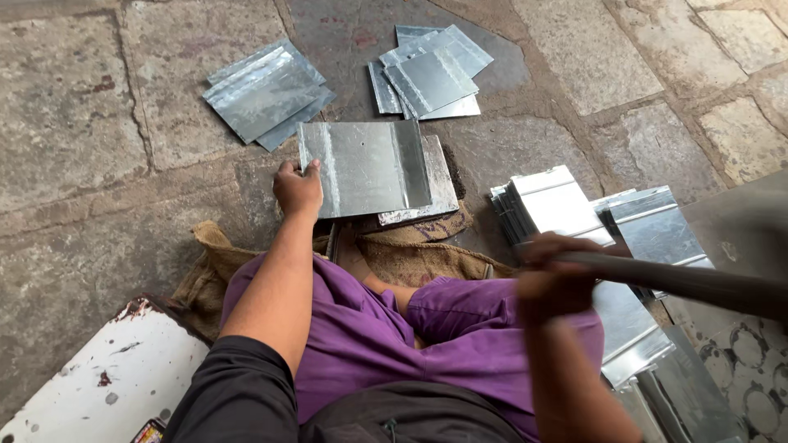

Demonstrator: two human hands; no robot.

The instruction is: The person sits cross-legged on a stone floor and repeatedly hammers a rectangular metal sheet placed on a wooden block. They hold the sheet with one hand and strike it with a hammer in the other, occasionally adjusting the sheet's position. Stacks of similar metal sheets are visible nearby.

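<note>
Holding: left hand pinches the near-left corner of a metal sheet, fingers closed on its edge.
Sheet place: flat on a block over sacking, just ahead of the knees.
Axis: long side runs left to right; the sheet lies right of and beyond the left hand.
Right hand: closed round a dark bar, blurred, raised to the right.
Nearer hand: left, touching; right well apart.
Around: sheet stacks on stone floor.

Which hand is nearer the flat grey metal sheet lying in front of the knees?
Left. The left hand grips the flat grey metal sheet at its left edge. The right hand is off to the right, apart from it, wrapped around a dark metal bar.
</note>
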